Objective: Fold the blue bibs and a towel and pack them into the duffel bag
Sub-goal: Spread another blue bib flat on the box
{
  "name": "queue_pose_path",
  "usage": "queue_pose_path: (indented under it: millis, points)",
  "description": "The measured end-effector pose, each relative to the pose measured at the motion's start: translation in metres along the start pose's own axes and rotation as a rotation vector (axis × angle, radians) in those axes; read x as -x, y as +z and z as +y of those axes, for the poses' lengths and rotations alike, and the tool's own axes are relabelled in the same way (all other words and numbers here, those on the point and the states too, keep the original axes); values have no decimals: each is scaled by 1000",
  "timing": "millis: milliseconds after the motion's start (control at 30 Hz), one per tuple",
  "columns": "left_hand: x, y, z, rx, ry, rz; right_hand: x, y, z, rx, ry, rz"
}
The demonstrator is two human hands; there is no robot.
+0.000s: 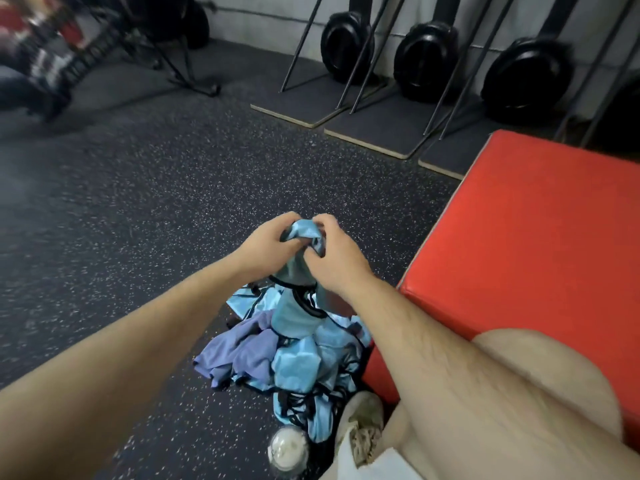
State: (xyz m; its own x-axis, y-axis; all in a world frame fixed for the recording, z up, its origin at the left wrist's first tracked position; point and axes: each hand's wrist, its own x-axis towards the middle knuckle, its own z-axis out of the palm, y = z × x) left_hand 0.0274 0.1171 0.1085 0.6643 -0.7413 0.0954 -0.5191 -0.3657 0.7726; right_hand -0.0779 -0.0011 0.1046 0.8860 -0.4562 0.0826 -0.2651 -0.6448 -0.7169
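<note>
Both hands are raised over the speckled rubber floor (138,209), bunching the top of one light blue bib (300,233): the left hand (266,244) grips it from the left, the right hand (337,258) pinches it from the right. It hangs down to a heap of blue bibs (304,358) beside the red padded box (533,244)
</note>
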Motion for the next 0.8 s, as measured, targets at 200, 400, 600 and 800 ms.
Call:
queue_pose_path:
  millis: [200,400,600,800]
  points:
    - [-9,-35,98,182,103,129,1,-79,-44,-18,-157,250]
    - [-10,-31,196,317,220,81,32,-196,-59,-81,-265,522]
    - [-25,15,294,338,345,35,84,-307,-31,-51,-298,679]
    - [-38,84,368,566,359,-135,140,-380,41,107,-103,711]
